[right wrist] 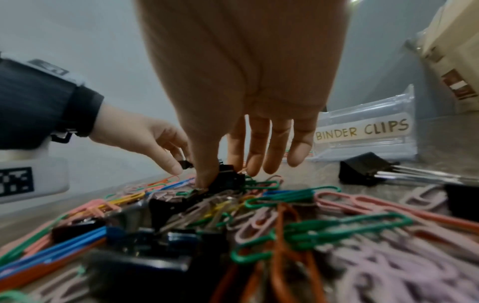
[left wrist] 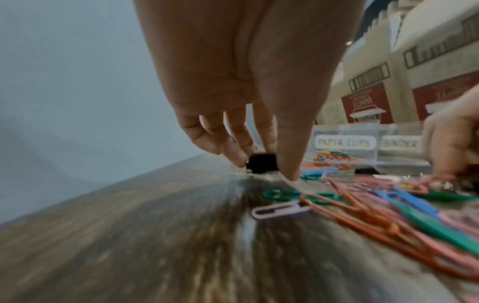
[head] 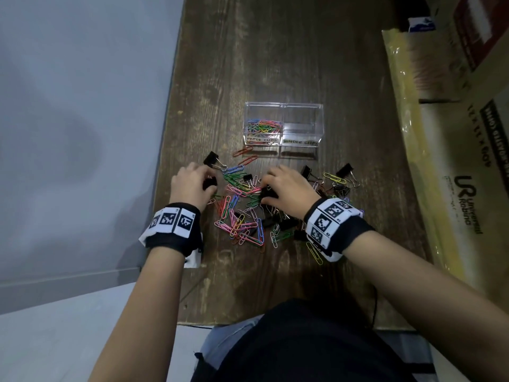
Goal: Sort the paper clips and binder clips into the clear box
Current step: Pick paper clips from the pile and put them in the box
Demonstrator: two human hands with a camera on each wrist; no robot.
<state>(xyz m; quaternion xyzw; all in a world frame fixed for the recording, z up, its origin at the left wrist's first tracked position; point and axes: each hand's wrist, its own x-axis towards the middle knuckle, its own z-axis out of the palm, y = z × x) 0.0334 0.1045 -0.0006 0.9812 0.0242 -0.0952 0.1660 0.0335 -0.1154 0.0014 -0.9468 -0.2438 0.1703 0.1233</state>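
The clear box [head: 283,106] stands mid-table. Its left half, labelled PAPER CLIPS [left wrist: 344,142], holds coloured clips, and its right half, labelled BINDER CLIPS [right wrist: 362,130], looks empty. A heap of coloured paper clips [head: 242,213] mixed with black binder clips lies in front of it. At the heap's left edge, my left hand [head: 192,183] pinches a black binder clip [left wrist: 261,163] between thumb and fingers on the table. My right hand [head: 283,186] is over the heap's middle, thumb and index finger pinching another black binder clip [right wrist: 228,176].
Loose binder clips lie at the heap's far left [head: 212,158] and far right [head: 345,170]. Two red paper clips [head: 243,151] sit just before the box. Cardboard boxes [head: 454,133] line the table's right side. A grey wall runs along the left table edge [head: 168,133].
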